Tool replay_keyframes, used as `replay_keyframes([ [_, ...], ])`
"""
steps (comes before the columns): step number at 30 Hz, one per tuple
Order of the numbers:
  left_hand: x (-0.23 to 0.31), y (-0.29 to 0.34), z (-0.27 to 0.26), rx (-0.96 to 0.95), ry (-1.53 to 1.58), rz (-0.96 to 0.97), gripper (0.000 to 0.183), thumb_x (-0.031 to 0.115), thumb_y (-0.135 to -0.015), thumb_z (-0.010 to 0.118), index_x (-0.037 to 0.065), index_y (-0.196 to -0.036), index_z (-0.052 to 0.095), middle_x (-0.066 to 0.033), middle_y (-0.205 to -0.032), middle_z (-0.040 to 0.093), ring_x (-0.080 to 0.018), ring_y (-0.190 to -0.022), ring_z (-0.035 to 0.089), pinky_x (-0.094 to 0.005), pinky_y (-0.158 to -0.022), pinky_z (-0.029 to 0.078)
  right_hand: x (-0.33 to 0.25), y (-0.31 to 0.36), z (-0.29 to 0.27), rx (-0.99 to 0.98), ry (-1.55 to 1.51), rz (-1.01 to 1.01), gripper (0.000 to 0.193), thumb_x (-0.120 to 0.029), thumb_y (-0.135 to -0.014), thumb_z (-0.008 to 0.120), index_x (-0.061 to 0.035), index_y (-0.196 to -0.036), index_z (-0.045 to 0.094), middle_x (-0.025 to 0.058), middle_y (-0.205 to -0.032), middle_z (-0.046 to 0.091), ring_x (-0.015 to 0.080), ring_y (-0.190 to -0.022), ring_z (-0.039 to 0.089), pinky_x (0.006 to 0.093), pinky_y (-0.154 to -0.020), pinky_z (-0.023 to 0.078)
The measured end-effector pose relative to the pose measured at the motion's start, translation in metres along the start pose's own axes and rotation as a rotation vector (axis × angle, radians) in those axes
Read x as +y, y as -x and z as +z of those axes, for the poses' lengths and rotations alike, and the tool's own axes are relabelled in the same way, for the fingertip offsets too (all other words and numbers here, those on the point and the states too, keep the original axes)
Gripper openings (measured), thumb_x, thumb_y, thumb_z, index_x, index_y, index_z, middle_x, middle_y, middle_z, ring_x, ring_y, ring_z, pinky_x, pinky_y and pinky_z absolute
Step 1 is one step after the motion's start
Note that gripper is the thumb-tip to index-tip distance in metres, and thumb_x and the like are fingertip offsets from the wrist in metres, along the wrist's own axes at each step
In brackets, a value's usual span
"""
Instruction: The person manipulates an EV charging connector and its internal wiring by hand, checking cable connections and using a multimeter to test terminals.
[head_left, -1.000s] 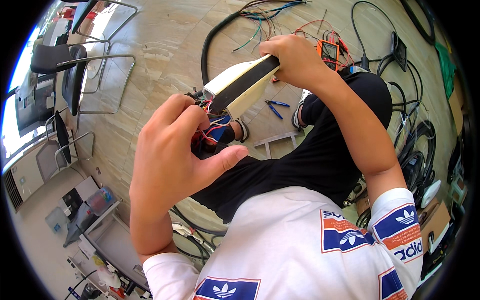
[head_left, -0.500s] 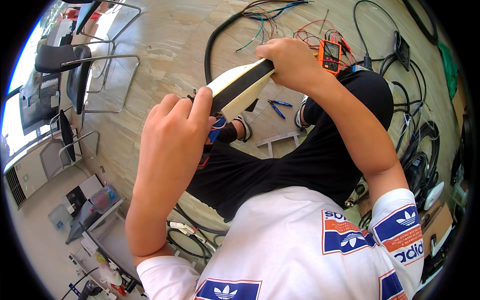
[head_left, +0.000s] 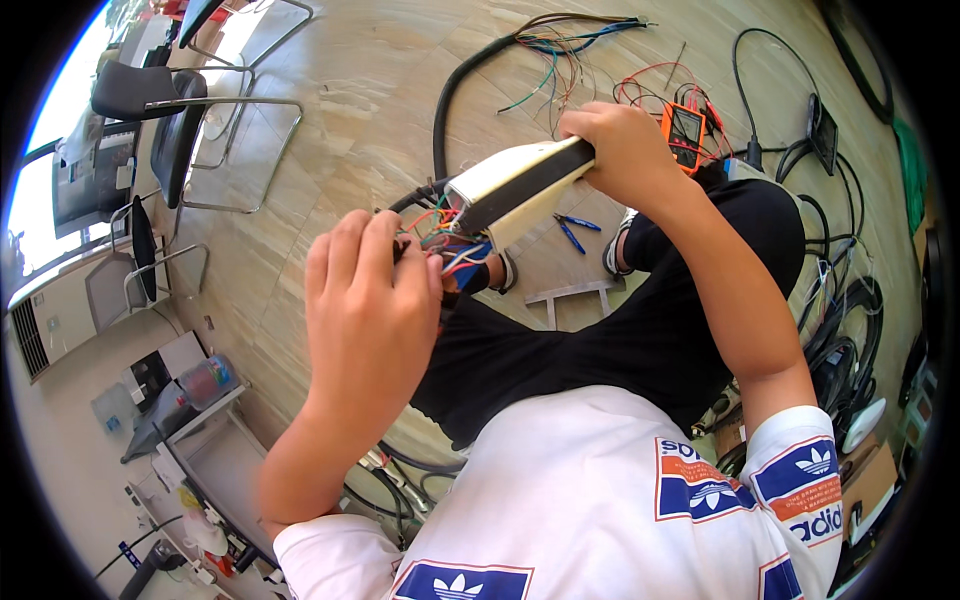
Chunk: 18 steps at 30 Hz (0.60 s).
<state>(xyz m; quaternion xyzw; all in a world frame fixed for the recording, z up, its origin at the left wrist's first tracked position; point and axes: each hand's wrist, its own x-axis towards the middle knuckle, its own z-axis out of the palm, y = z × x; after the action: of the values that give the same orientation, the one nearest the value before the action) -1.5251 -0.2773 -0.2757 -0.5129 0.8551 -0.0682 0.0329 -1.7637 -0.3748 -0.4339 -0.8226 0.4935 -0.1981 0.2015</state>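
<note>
Cream casing (head_left: 540, 160): we see it held up in front of the knees, above the floor, slanting from lower left to upper right, with a black band (head_left: 530, 185) along its side.
Wires (head_left: 438, 222): we see red, green, white and other strands come out of the casing's near-left end, beside a blue piece (head_left: 468, 262).
Right hand (head_left: 625, 150): we find its fingers clamped on the far upper-right end of the cream casing.
Left hand (head_left: 372, 285): we see it from the back, fingers bent, close by the wires at the open end; the fingertips are partly hidden, so we cannot tell whether they pinch a wire.
Black trousers (head_left: 590, 355): we look down on them below the casing, both knees spread wide.
Metal bracket (head_left: 575, 293): we see it lying on the floor between the feet.
Blue pliers (head_left: 576, 232): we spot them on the floor beyond the bracket, handles parted.
Orange meter (head_left: 685, 137): we see it past the right hand, red and black leads around it.
Thick black cable (head_left: 443, 125): we follow it across the floor to a fan of thin loose strands (head_left: 580, 45).
Coiled cables (head_left: 850, 310): we see them heaped by the right knee.
Chairs (head_left: 150, 92): we see these well apart, at the upper left.
</note>
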Motion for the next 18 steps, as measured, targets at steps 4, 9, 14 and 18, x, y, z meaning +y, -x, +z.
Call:
replay_keyframes([
  [4, 0.003, 0.018, 0.027, 0.115, 0.409, -0.082, 0.017, 0.005, -0.083, 0.071, -0.006, -0.096, 0.070, -0.0156, -0.101, 0.066, -0.0338, -0.103, 0.063, -0.0454, -0.091, 0.051, 0.008, 0.011, 0.002, -0.024, 0.008, -0.058, 0.023, -0.002, -0.069, 0.072, -0.0104, -0.090, 0.066, 0.0076, -0.086, 0.066, 0.0313, -0.086, 0.067, 0.0440, -0.070, 0.053],
  [9, 0.025, 0.033, 0.041, 0.090, 0.673, -0.292, 0.031, 0.005, -0.081, 0.075, -0.003, -0.110, 0.066, -0.0138, -0.091, 0.067, -0.0293, -0.082, 0.065, -0.0339, -0.077, 0.053, 0.015, 0.023, 0.007, -0.001, -0.009, -0.133, 0.029, -0.001, -0.065, 0.075, -0.0100, -0.091, 0.067, 0.0057, -0.084, 0.064, 0.0302, -0.086, 0.066, 0.0425, -0.069, 0.053],
  [14, 0.024, 0.030, 0.028, -0.117, 0.380, -0.221, 0.032, 0.019, -0.083, 0.074, -0.002, -0.106, 0.067, -0.0167, -0.105, 0.065, -0.0314, -0.107, 0.059, -0.0434, -0.097, 0.044, 0.016, 0.021, 0.007, -0.003, 0.038, -0.152, 0.028, 0.001, -0.064, 0.075, -0.0086, -0.089, 0.066, 0.0064, -0.085, 0.063, 0.0302, -0.086, 0.065, 0.0428, -0.070, 0.053],
  [18, 0.024, 0.028, 0.024, -0.192, 0.122, -0.078, 0.034, 0.021, -0.087, 0.070, -0.005, -0.109, 0.066, -0.0170, -0.120, 0.060, -0.0319, -0.122, 0.052, -0.0509, -0.112, 0.033, 0.012, 0.009, 0.009, 0.012, 0.034, -0.174, 0.026, 0.001, -0.065, 0.075, -0.0078, -0.087, 0.065, 0.0071, -0.085, 0.063, 0.0308, -0.087, 0.065, 0.0433, -0.071, 0.053],
])
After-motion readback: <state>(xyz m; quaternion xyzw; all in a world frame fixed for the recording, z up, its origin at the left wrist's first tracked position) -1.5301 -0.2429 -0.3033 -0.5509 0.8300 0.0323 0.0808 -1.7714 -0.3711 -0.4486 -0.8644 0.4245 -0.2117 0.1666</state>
